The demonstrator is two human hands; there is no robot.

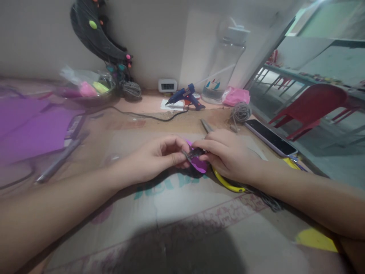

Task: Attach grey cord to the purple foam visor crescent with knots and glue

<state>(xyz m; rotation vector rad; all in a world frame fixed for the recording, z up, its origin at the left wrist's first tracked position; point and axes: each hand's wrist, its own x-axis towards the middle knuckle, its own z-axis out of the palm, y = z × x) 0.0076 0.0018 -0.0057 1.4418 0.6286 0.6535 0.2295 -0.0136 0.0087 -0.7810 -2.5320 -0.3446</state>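
Over the middle of the table, my left hand point(168, 154) is closed in a pinch at the left edge of a small purple cut piece point(201, 166), which looks like paper or felt. My right hand point(225, 152) pinches a small dark piece point(195, 153) lying against the purple one; its kind is too blurred to tell. Both hands almost meet there. Beneath my right hand lie scissors with a yellow handle point(228, 185); their metal tip point(205, 125) shows beyond the knuckles, and the hand covers the middle.
At the back stand a blue glue gun point(186, 96), a digital clock point(167, 86) and a clear bottle point(225, 64). Purple sheets point(34, 125) and a glue stick or tube point(58, 161) lie left. A phone point(270, 137) and grey yarn ball point(241, 112) are right. A cord crosses behind.
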